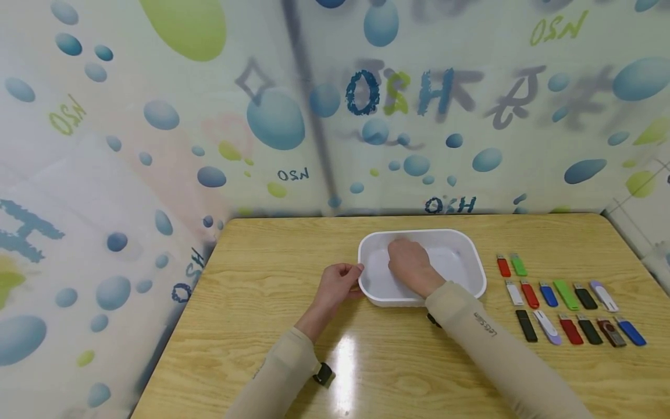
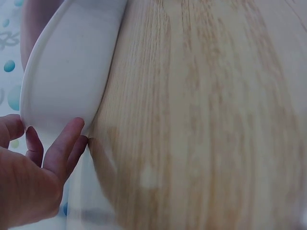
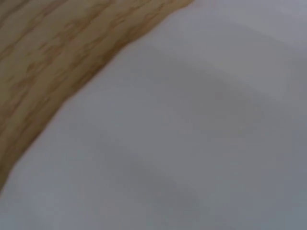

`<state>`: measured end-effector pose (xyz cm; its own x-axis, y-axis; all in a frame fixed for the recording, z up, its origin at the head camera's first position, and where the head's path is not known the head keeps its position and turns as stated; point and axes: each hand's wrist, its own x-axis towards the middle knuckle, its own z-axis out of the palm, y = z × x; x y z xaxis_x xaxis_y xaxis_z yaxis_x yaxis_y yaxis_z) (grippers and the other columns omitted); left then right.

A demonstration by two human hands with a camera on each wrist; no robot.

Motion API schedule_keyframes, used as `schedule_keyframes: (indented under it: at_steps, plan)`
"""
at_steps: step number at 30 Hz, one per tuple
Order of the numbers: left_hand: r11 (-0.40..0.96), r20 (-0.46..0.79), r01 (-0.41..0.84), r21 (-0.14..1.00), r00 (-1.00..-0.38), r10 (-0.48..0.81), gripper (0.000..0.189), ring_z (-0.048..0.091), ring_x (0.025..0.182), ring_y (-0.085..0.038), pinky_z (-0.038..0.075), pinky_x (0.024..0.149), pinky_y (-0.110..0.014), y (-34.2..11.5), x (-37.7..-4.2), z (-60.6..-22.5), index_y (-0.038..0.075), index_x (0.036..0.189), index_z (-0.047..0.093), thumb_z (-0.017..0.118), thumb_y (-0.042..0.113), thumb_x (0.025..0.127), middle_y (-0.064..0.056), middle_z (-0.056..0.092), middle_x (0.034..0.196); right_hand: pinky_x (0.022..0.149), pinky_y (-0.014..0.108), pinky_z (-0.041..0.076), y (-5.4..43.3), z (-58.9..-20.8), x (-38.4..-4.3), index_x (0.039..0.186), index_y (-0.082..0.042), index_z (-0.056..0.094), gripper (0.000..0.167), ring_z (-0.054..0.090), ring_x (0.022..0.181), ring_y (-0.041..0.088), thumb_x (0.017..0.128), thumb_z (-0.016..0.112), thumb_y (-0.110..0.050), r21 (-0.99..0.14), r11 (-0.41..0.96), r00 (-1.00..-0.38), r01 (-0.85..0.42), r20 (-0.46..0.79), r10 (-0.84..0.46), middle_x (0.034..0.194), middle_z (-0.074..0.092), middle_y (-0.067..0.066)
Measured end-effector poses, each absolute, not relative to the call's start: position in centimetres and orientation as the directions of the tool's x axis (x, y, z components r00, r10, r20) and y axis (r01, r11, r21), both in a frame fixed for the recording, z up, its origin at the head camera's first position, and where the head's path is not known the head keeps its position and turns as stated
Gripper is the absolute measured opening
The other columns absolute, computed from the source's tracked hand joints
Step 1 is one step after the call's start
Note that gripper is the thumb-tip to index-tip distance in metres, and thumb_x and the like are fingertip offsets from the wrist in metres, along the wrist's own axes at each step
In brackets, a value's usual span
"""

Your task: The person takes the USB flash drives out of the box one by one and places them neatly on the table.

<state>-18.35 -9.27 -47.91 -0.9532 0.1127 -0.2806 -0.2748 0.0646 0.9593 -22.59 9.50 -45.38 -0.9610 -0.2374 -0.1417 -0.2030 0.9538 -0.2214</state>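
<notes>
A white plastic tub [image 1: 455, 299] with rounded corners stands on the wooden table. At its left end, my left hand [image 1: 337, 285] holds the rim between thumb and fingers; in the left wrist view, the fingertips of the left hand [image 2: 36, 177] lie against the tub's outer wall [image 2: 72, 62]. My right hand [image 1: 410, 262] reaches down inside the tub, knuckles up. Its fingertips are hidden, so whether they hold anything cannot be seen. The right wrist view has only the blurred white tub [image 3: 182, 124] and some wood grain, with no fingers.
Several USB sticks lie in three rows on the table [image 1: 262, 262] right of the tub, including a red stick [image 1: 503, 266], a green stick [image 1: 566, 295] and a blue stick [image 1: 630, 331]. A patterned cloth backdrop [image 1: 335, 145] rises behind the table's far edge.
</notes>
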Motion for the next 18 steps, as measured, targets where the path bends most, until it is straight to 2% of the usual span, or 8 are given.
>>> schedule_keyframes:
  at_steps: [5,12,15,18]
  plan:
    - [0.053,-0.277,-0.272,0.961,-0.954,0.115,0.036,0.071,0.093,-0.023,0.066,0.081,-0.039,-9.3,-18.3,-47.9,-0.012,0.115,0.064,0.063,0.022,0.105,-0.017,0.067,0.105,0.066,0.038,0.058,10.1,-45.4,-22.5,0.101,0.002,0.068,0.01,0.057,0.073,0.023,0.099,0.06,-0.005,-0.28,0.945,-0.96,-0.171,-0.169,-0.224,0.087,0.061,0.01]
    - [0.046,-0.28,-0.276,0.96,-0.953,0.12,0.035,0.071,0.092,-0.023,0.066,0.081,-0.039,-9.3,-18.3,-47.9,-0.013,0.115,0.063,0.063,0.021,0.105,-0.018,0.067,0.105,0.062,0.037,0.049,11.0,-45.4,-22.2,0.092,-0.001,0.065,0.007,0.053,0.072,0.025,0.095,0.064,-0.006,-0.353,0.928,-0.967,-0.12,-0.171,-0.19,0.081,0.057,0.009]
    - [0.047,-0.281,-0.277,0.96,-0.952,0.12,0.035,0.071,0.093,-0.023,0.066,0.081,-0.039,-9.3,-18.3,-47.8,-0.013,0.115,0.063,0.063,0.021,0.105,-0.018,0.067,0.106,0.063,0.036,0.047,11.4,-45.2,-22.0,0.092,0.0,0.066,0.008,0.052,0.073,0.025,0.095,0.065,-0.008,-0.372,0.923,-0.969,-0.101,-0.175,-0.177,0.08,0.058,0.009]
    - [0.048,-0.284,-0.281,0.959,-0.951,0.12,0.036,0.071,0.096,-0.025,0.065,0.082,-0.039,-9.3,-18.3,-47.8,-0.013,0.115,0.063,0.063,0.022,0.105,-0.019,0.067,0.108,0.067,0.038,0.05,11.8,-44.9,-21.9,0.098,0.002,0.07,0.012,0.054,0.076,0.025,0.095,0.066,-0.009,-0.391,0.916,-0.97,-0.089,-0.173,-0.168,0.084,0.062,0.01]
